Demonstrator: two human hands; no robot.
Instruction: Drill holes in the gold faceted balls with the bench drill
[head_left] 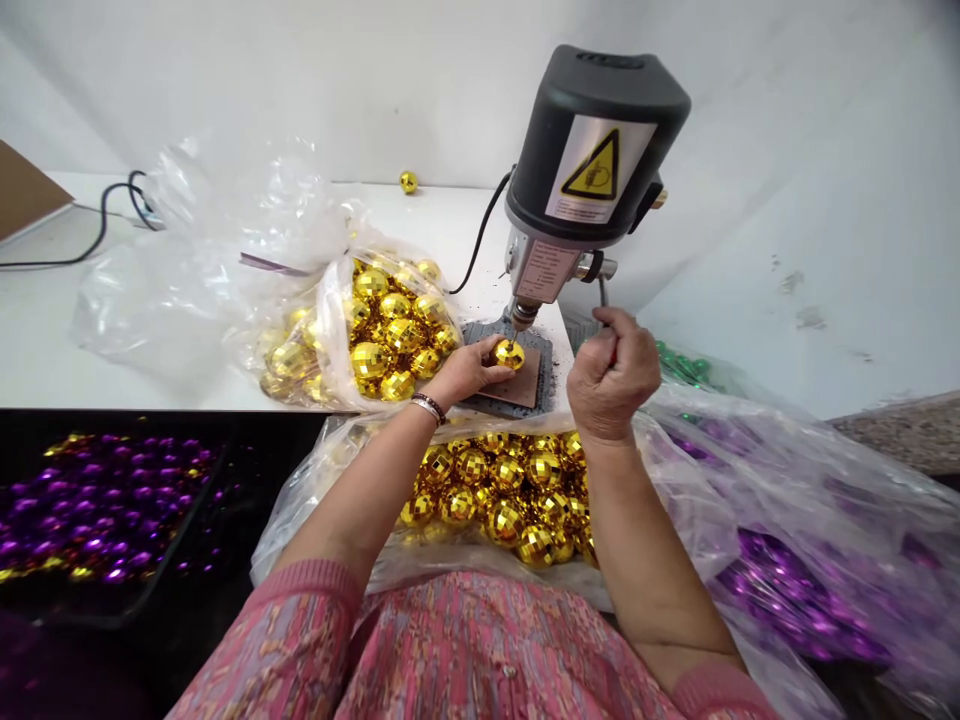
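Observation:
My left hand (466, 372) pinches a gold mirror ball (509, 353) and holds it on the drill press base plate (525, 385), right under the chuck (522, 314). My right hand (613, 375) is closed in a fist around the press's feed lever (602, 290) at the machine's right side. The black motor head (596, 140) with a yellow warning sticker rises above both hands. A clear bag of gold balls (390, 335) lies on the white table left of the press. Another open bag of gold balls (499, 490) sits in my lap.
A black tray of purple beads (97, 505) is at the lower left. Bags of purple balls (787, 590) and green balls (682, 365) lie to the right. A lone gold ball (408, 181) rests by the wall. Black cables (120, 205) run across the table's far left.

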